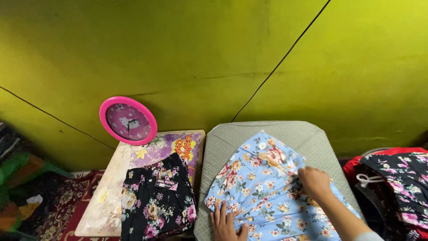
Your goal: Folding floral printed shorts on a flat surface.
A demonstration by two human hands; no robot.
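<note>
Ironing board is carrying the light blue floral garment, long axis running from far centre toward the near right. Right hand is pinching fabric at its right edge; left hand is lying flat, fingers spread, on the near-left hem. Black floral garment is sitting apart on the left.

L hand lay flat, fingers spread, palm down at bottom center of frame. R hand curled, knuckles up, right of center; forearm ran to bottom right.
</note>
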